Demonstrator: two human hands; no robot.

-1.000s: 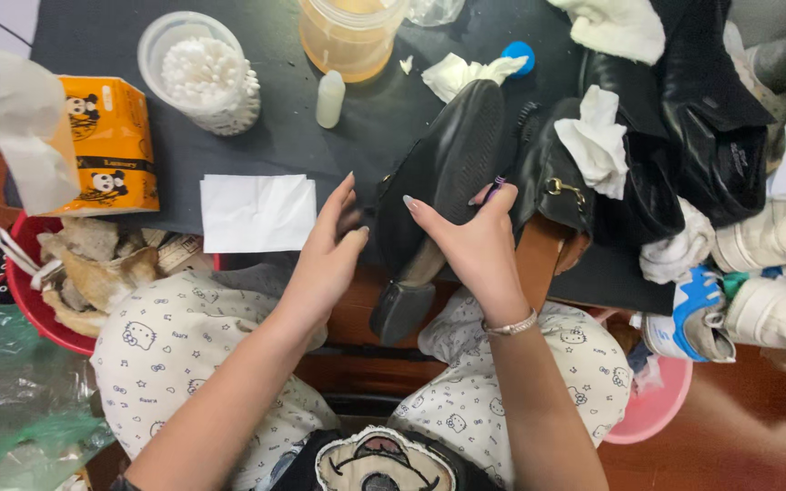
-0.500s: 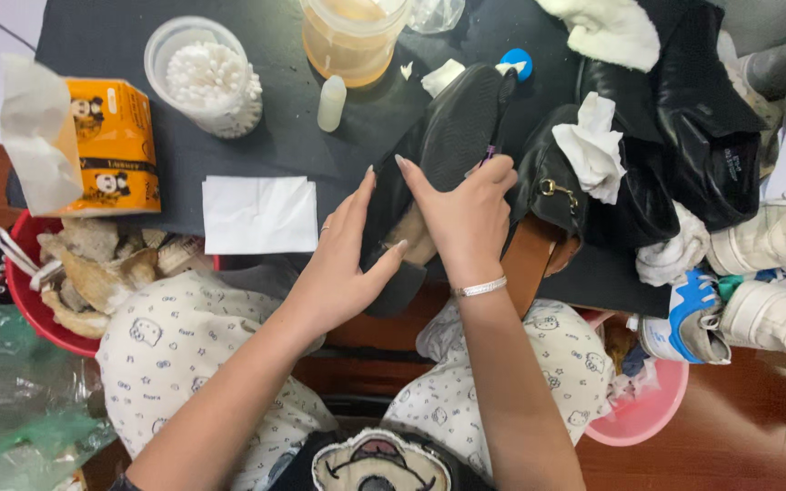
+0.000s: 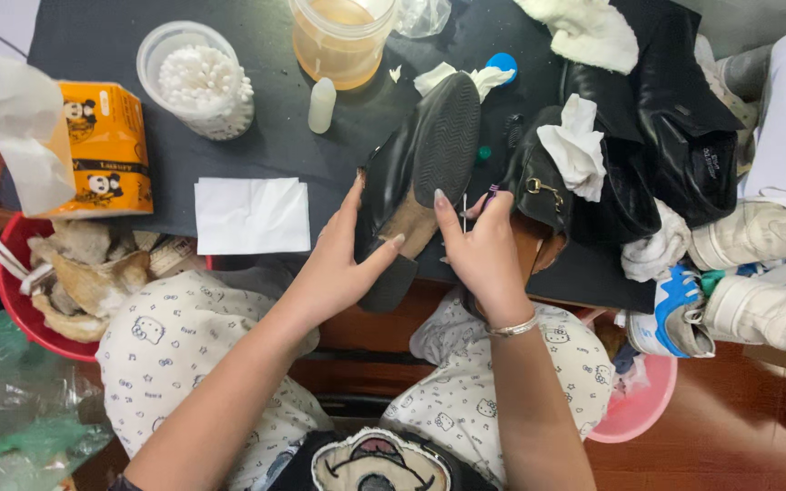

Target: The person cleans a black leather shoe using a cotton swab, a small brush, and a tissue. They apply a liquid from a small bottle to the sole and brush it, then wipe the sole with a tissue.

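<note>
Your left hand (image 3: 343, 264) grips a black shoe (image 3: 416, 177) from its left side, fingers curled around the upper and thumb pressed against the tan instep of the sole. The shoe lies sole up at the near edge of the dark table (image 3: 266, 136), toe pointing away from you and heel (image 3: 391, 284) hanging past the edge above your lap.

Your right hand (image 3: 482, 255) is closed around a thin tool (image 3: 488, 194) with a purple tip, pinched between fingers and thumb just beside the right edge of the sole. What kind of tool it is cannot be told. A silver bracelet (image 3: 513, 327) circles that wrist.

Left of the shoe, a folded white tissue (image 3: 252, 215) lies flat on the table, and further left stands an orange tissue box (image 3: 102, 150). Behind them sit 1 round tub of cotton swabs (image 3: 197, 80), a small white bottle (image 3: 322, 105) and a jar of amber liquid (image 3: 338, 41). To your right, more black shoes (image 3: 657, 136) stuffed with white paper are piled together, with white sneakers (image 3: 766, 273) beyond them. A red basin (image 3: 20, 309) of scraps sits by your left knee.
</note>
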